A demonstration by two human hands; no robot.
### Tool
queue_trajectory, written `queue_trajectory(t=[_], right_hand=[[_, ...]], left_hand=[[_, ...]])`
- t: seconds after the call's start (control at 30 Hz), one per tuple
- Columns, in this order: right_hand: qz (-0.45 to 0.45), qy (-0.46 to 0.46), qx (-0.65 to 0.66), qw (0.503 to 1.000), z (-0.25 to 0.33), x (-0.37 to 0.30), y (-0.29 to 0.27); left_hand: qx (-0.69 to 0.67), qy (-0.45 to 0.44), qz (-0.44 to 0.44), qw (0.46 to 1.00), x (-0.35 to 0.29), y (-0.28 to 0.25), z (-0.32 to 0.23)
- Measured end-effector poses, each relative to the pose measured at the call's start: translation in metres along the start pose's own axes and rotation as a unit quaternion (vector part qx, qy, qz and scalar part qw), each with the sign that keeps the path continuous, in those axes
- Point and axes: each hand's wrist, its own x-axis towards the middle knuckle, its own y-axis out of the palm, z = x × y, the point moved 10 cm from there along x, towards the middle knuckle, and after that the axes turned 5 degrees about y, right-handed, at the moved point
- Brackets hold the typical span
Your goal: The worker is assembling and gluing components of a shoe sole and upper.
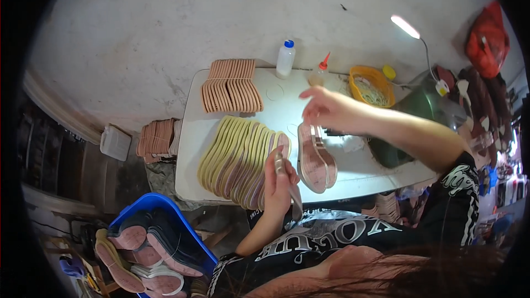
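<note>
My left hand [280, 179], near the table's front edge, is closed on a slim metal tool [297, 203] with a flat grey end. Just left of it stands a row of yellow-edged shoe soles [232, 157], leaning together on the table. To its right lie pink soles [316, 163] with pale edges, side by side and partly overlapping. Over the far end of these pink soles hovers my right hand [326, 111], its fingers loosely bent and apart, with nothing seen in them.
A banded pink sole bundle [231, 85], blue-capped bottle [285, 59] and red-nozzled bottle [318, 76] line the back of the white table [190, 132]. Rightward are a yellow basket [356, 77] of bands and a lit lamp [406, 26]. A blue bin [190, 229] of soles stands lower left.
</note>
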Motion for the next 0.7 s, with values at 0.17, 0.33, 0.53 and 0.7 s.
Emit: queue_trajectory(t=[0.17,0.33,0.53,0.7], right_hand=[[-0.071,0.187,-0.123,0.972,-0.097,0.123,-0.076],[-0.174,0.214,-0.144,0.950,-0.132,0.200,-0.104],[-0.319,0.148,-0.124,0.928,-0.169,0.256,-0.112],[-0.314,0.129,-0.125,0.932,-0.150,0.246,-0.113]], left_hand=[[-0.159,0.016,0.024,0.987,0.004,-0.012,-0.008],[-0.188,0.000,-0.017,0.982,0.005,-0.036,-0.017],[-0.122,0.005,-0.022,0.992,0.012,-0.032,-0.037],[-0.150,-0.003,-0.012,0.989,0.013,-0.030,-0.032]])
